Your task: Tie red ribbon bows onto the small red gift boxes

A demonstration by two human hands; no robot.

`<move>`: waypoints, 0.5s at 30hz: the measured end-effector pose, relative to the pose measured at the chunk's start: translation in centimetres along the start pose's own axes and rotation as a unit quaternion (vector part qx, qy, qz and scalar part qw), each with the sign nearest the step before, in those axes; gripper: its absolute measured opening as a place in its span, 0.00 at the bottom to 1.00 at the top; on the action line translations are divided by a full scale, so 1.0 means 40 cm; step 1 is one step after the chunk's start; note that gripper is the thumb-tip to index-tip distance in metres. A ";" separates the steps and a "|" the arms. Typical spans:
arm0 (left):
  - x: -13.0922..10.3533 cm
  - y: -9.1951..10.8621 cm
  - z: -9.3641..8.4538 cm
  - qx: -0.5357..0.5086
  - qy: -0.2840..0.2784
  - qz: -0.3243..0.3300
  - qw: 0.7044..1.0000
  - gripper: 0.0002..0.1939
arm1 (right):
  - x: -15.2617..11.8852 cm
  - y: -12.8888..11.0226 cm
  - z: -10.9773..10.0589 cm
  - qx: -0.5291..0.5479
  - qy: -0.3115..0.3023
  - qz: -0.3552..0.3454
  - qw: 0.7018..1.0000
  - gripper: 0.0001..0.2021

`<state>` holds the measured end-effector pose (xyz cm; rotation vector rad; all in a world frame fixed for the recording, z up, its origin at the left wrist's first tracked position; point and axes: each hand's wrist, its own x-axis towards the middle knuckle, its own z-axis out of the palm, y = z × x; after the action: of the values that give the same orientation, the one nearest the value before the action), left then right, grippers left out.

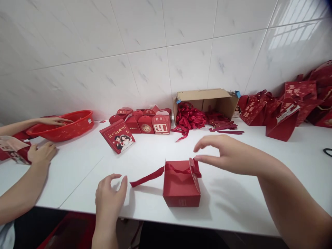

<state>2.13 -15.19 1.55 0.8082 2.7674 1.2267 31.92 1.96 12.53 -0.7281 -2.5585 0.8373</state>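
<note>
A: Head view, single view. How many boxes stand before the person?

B: One red gift box (181,192), upright on one white table (77,180), between the two hands. One dark-red ribbon (146,177) crosses its top, with one tail reaching out to the left.

A: State of the hands?

B: Two noted. Left hand (110,193): thumb and fingers curved and parted, near the ribbon's tail but apart from it. Right hand (228,152): thumb and forefinger spread, beside the ribbon at the box's right flap; I cannot tell whether the thumb touches it.

A: Count along the wall?

B: One cardboard carton (203,93), its opening facing forward, with one heap of red ribbons (190,117) at its mouth. To its left, one cluster of small red boxes (160,128), three in the front row; overlap prevents a full count. One couple-printed box (118,136) sits tilted before them. To the right, one group of red bags (281,128), overlapping, total not determinable.

A: Other persons?

B: One co-worker, left side, two hands: one hand (53,121) over one red basin (64,133), the other (43,152) at one printed box (18,152).
</note>
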 end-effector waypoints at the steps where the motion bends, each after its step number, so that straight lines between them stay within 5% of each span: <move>1: -0.005 0.013 0.004 -0.046 0.003 0.006 0.999 0.14 | -0.010 0.009 0.008 -0.001 -0.027 0.018 0.999 0.16; 6: -0.052 0.117 0.051 -0.282 -0.167 0.081 0.941 0.20 | -0.027 0.052 0.084 0.121 -0.059 0.068 0.989 0.17; 10: -0.077 0.177 0.078 -0.311 -0.317 0.141 0.885 0.17 | -0.022 0.086 0.138 0.260 -0.064 0.096 0.959 0.20; 15: -0.079 0.176 0.083 -0.336 -0.432 0.126 0.827 0.22 | -0.023 0.108 0.163 0.364 -0.086 0.113 0.921 0.16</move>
<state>8.75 -10.41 3.54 1.2325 1.4130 1.2765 31.16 1.53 4.70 -0.7182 -2.0460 1.8517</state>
